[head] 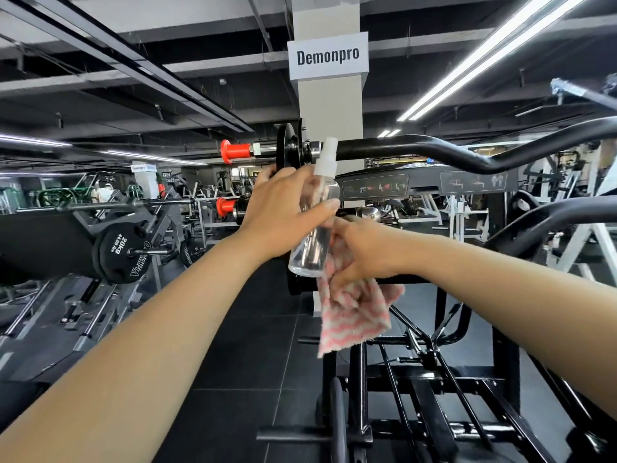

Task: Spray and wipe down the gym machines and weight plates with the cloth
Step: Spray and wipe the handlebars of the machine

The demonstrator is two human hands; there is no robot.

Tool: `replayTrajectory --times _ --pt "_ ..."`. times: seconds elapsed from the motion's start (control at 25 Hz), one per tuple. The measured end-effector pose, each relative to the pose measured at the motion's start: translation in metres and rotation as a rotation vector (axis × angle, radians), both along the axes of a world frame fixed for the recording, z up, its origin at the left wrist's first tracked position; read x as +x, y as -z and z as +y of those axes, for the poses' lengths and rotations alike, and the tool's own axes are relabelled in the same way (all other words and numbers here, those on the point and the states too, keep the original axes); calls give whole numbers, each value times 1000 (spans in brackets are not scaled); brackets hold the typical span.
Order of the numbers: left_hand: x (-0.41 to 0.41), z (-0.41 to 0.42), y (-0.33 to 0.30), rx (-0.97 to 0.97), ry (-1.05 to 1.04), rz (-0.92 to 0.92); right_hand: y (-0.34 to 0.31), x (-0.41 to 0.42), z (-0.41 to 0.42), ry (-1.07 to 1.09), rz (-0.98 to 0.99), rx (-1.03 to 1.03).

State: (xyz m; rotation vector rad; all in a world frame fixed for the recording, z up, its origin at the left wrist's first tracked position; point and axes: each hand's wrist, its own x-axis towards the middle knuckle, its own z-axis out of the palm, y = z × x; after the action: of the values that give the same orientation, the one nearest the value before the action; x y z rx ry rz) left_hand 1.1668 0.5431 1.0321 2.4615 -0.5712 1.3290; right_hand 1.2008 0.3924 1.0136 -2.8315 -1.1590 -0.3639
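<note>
Your left hand (280, 212) grips the clear spray bottle (312, 225); your right hand (362, 252) clutches the striped cloth (354, 315) before a black machine bar (434, 152), dark tiled floor (240, 362) below.

Two bare forearms are seen, entering from the lower left and the lower right. No sleeve is worn on either arm as far as the view reaches. The left hand (283, 208) and the right hand (364, 252) are uncovered, and no gloves are worn. No watch, band or ring is seen on the wrists or on the visible fingers (329, 206). Short, unpainted nails are shown on the left thumb.
</note>
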Motion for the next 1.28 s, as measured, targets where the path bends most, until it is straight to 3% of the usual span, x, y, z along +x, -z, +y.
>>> replayTrajectory --times 0.08,0.16,0.28,0.56,0.68,0.8,0.92,1.08,1.16,1.28 --pt "1 -1 0 38 -39 -9 4 4 16 96 17 -156" --pt "1 -1 0 72 -73 -10 0 6 25 108 87 -185" --pt "0 0 -1 108 -101 -20 -20 9 14 58 233 -156" --pt "-3 -4 -1 160 -158 -11 -22 20 -43 -70 175 133" --pt "-4 -4 -2 137 -158 47 -29 8 -76 51 170 -22" --pt "-5 -5 -2 102 -145 68 -39 1 -91 268 -21 -313" --pt "-6 -8 -3 64 -130 85 -30 -3 -71 129 -120 -88" --pt "-7 -9 -2 -20 -79 109 15 -1 -16 77 -216 -322" --pt "-8 -9 -1 -9 -101 110 24 7 5 56 -344 -330" --pt "-7 -11 1 -28 -119 91 20 18 22 8 -308 -288"
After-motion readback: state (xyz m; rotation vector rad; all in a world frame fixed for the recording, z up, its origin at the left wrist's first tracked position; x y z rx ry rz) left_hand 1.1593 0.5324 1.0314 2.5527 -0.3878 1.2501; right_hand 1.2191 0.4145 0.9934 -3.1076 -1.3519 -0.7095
